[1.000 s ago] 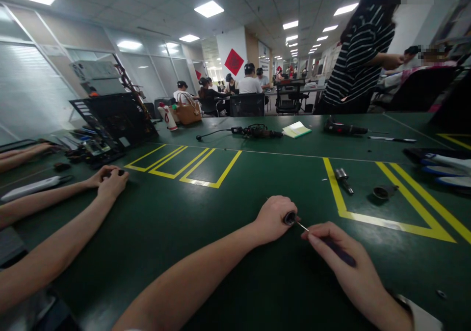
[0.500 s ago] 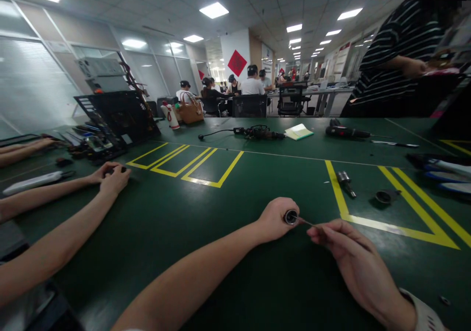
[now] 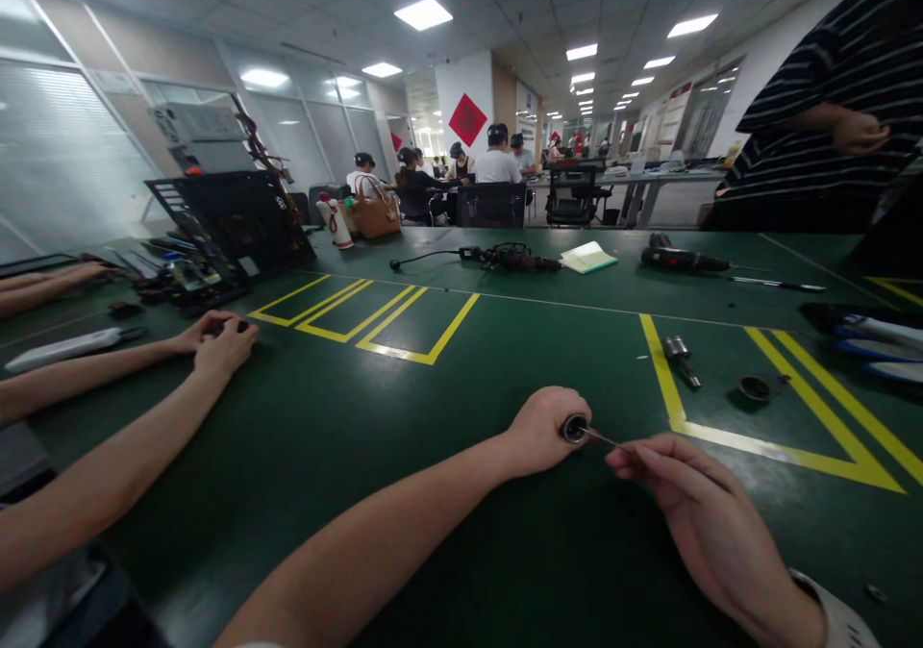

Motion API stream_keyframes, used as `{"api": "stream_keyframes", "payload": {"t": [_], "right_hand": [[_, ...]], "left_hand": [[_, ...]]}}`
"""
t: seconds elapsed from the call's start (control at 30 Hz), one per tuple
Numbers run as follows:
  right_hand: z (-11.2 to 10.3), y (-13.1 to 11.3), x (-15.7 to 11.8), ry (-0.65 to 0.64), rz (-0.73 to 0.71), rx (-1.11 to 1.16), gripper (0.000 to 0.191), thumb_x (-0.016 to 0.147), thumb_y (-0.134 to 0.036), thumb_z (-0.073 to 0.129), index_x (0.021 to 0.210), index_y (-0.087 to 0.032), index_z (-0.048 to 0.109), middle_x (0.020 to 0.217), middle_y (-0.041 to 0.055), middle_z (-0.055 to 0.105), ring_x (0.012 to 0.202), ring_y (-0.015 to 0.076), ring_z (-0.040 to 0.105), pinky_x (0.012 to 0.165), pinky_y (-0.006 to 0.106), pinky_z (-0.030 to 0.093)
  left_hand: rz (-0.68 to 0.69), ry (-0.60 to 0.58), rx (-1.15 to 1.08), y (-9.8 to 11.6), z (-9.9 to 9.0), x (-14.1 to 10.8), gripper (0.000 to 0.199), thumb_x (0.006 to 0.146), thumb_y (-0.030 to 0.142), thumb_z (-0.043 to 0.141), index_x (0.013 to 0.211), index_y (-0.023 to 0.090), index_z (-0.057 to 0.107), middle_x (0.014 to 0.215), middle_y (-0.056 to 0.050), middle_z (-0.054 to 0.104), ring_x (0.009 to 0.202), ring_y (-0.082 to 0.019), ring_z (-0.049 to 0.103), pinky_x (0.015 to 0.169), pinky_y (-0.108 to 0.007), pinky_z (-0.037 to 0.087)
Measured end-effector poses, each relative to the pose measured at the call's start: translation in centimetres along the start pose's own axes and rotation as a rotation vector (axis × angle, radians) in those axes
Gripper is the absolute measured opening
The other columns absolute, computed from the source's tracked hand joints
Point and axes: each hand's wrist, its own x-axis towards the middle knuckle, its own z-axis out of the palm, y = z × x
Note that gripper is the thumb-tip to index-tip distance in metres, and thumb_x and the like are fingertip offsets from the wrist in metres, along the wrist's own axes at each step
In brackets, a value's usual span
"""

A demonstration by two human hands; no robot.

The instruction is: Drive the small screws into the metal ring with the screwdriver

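Note:
My left hand [image 3: 546, 430] is closed around a dark cylindrical part with a round metal-rimmed opening [image 3: 575, 428] turned toward the right. Between thumb and fingertips, my right hand [image 3: 685, 485] pinches a thin metal rod [image 3: 604, 438]. The rod's far tip reaches the opening; how deep it goes inside I cannot tell. Most of the cylinder is hidden by my left fingers. Beyond my hands, within yellow tape, lie a silver metal cylinder with a narrow shaft [image 3: 681, 360] and a dark round cup-shaped part [image 3: 757, 387].
A black and red power tool [image 3: 685, 256], a notepad [image 3: 589, 257] and a cabled black device [image 3: 511, 257] lie farther back. A co-worker's hands [image 3: 220, 336] work at left. Another person in a striped shirt [image 3: 814, 100] stands at right. A small nut-like piece [image 3: 875, 593] lies near right.
Both hands stay almost in place, with the rod still at the opening. The cylinder's mouth appears slightly farther right. The standing person at right has shifted right.

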Motion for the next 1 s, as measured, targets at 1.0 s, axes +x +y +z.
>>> {"api": "stream_keyframes", "payload": {"t": [1.0], "right_hand": [[-0.4, 0.7, -0.9, -0.029, -0.190, -0.351, 0.018, 0.076, -0.043, 0.067, 0.079, -0.025, 0.072, 0.082, 0.0027, 0.070, 0.086, 0.0247, 0.060, 0.078, 0.037, 0.043]], "left_hand": [[0.015, -0.019, 0.007, -0.2, 0.2, 0.1, 0.017, 0.081, 0.025, 0.061, 0.069, 0.016, 0.052, 0.070, 0.001, 0.054, 0.068, -0.012, 0.051, 0.072, -0.025, 0.042]]}}
